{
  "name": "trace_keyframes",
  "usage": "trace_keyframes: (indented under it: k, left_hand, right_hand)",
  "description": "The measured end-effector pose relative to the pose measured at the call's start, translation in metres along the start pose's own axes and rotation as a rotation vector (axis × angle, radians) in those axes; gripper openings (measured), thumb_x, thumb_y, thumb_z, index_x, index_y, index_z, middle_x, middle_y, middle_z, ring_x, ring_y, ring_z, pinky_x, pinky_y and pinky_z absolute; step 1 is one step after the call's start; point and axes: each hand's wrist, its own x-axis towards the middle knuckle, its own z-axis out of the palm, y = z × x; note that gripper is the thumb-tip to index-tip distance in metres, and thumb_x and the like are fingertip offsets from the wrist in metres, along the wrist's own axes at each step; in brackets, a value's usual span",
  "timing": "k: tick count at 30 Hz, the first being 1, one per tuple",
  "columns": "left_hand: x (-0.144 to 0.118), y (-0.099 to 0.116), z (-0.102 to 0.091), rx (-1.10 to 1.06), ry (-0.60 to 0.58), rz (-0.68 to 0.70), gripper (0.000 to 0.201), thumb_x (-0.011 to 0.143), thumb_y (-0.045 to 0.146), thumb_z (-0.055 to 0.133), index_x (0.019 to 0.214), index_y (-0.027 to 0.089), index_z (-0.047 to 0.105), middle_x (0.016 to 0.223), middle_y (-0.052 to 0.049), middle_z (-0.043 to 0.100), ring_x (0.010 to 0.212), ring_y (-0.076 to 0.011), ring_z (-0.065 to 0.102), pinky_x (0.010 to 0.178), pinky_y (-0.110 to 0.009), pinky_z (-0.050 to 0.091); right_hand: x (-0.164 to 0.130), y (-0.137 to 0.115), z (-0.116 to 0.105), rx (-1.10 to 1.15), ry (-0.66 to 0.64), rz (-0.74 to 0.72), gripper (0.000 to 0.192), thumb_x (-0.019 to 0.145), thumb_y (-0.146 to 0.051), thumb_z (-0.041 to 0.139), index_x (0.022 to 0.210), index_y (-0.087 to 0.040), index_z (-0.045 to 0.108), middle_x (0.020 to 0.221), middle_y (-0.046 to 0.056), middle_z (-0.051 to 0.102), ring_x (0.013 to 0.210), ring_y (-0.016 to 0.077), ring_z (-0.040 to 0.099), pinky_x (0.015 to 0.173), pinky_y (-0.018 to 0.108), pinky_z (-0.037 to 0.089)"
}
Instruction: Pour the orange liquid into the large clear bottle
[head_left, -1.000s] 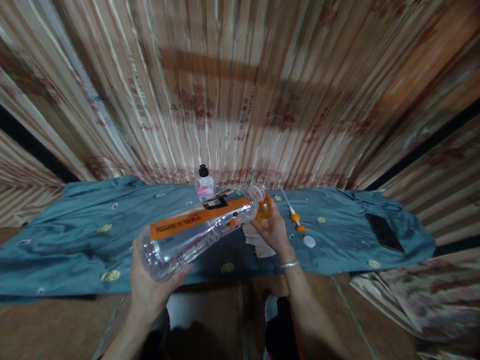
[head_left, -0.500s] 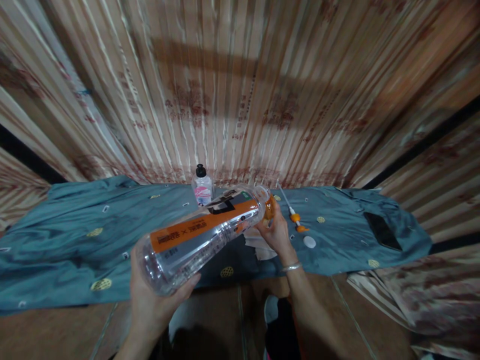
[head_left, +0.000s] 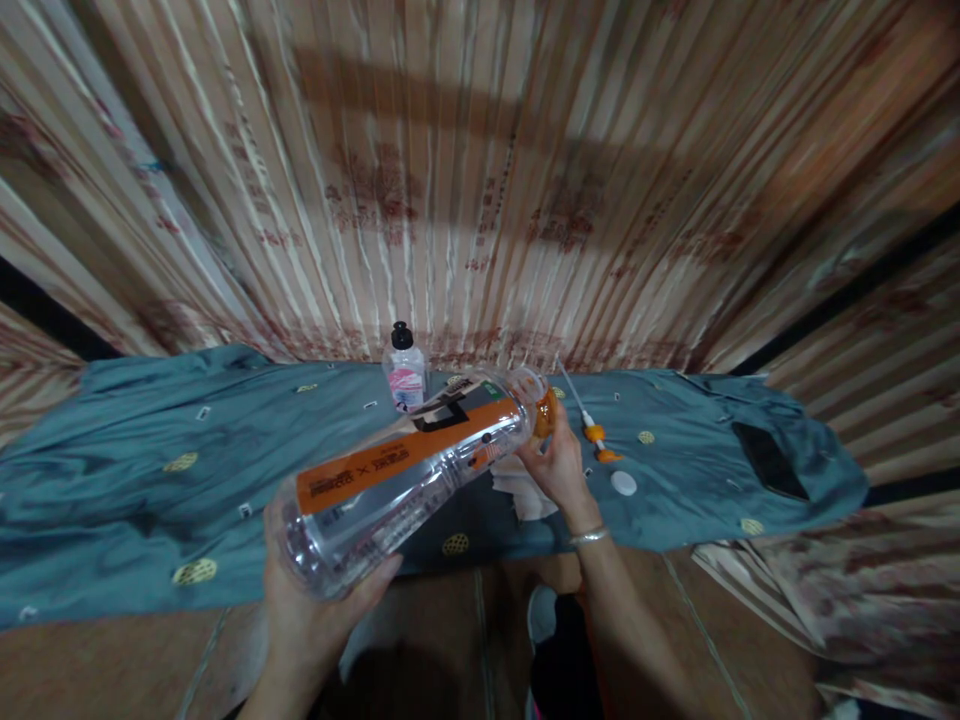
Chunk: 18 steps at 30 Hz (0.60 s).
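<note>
behind the big bottle (head_left: 409, 475) hangs a striped curtain (head_left: 450, 150) w/ red print; under it, a teal cloth (head_left: 255, 430) w/ yellow spots. bottle itself: clear plastic, orange + grey label, held up over the cloth, tilted, neck off to the r.

l hand (head_left: 311, 610) wrapped round bottle's base, gripping it. r hand (head_left: 559, 470) by bottle's neck, fingers curled on an orange bottle (head_left: 545, 412) right at the big bottle's mouth; can't tell if the two touch.

dark phone (head_left: 769, 460) lies flat well r of big bottle. small bottle (head_left: 407, 385), blk cap, pink label, upright just beyond it. pump (head_left: 595, 433), orange w/ pale tube, lies r of its neck. pale rag (head_left: 531, 502) on near side of neck, partly behind r hand. white disc (head_left: 623, 483) r of neck, near pump.
</note>
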Motion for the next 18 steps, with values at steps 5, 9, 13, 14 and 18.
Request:
trace_keyframes:
  k: [5,9,13,14,18]
  left_hand:
    - [0.005,-0.007,-0.001,-0.025,-0.021,-0.021,0.098,0.05,0.065,0.109,0.132,0.026,0.072,0.127,-0.015,0.079,0.124,-0.0514,0.078,0.123,-0.084,0.053]
    - [0.003,-0.003,-0.001,-0.02,-0.005,0.011,0.1,0.052,0.064,0.11,0.136,0.025,0.073,0.13,-0.015,0.077,0.128,-0.049,0.076,0.124,-0.079,0.056]
    - [-0.007,0.015,0.004,-0.086,-0.032,-0.042,0.092,0.06,0.056,0.108,0.14,0.027,0.07,0.135,-0.013,0.077,0.127,-0.0428,0.077,0.122,-0.07,0.061]
    - [-0.008,0.019,0.005,-0.095,-0.037,-0.056,0.092,0.06,0.054,0.108,0.139,0.027,0.07,0.135,-0.013,0.077,0.127,-0.0423,0.077,0.122,-0.069,0.062]
    - [-0.01,0.028,0.006,-0.091,-0.038,-0.049,0.089,0.061,0.045,0.107,0.14,0.03,0.069,0.137,-0.01,0.077,0.129,-0.0403,0.079,0.121,-0.062,0.064]
  right_hand:
    - [0.0,-0.001,-0.002,-0.007,-0.011,0.025,0.09,0.091,-0.05,0.092,0.167,-0.019,0.055,0.157,0.022,0.077,0.143,0.04,0.078,0.124,0.06,0.065]
    - [0.0,-0.001,-0.002,-0.008,0.004,0.033,0.089,0.09,-0.051,0.091,0.165,-0.018,0.056,0.158,0.022,0.077,0.144,0.041,0.077,0.123,0.061,0.065]
    - [0.0,-0.003,-0.002,0.015,-0.007,0.049,0.087,0.091,-0.052,0.089,0.164,-0.018,0.057,0.154,0.022,0.078,0.142,0.0407,0.079,0.122,0.06,0.066]
    - [0.0,-0.003,-0.003,0.017,-0.009,0.052,0.087,0.091,-0.052,0.089,0.164,-0.017,0.056,0.154,0.022,0.078,0.142,0.0409,0.079,0.122,0.061,0.066]
    - [0.001,-0.004,-0.003,0.009,-0.007,0.05,0.089,0.09,-0.054,0.088,0.165,-0.016,0.055,0.158,0.024,0.076,0.146,0.0426,0.076,0.125,0.063,0.063]
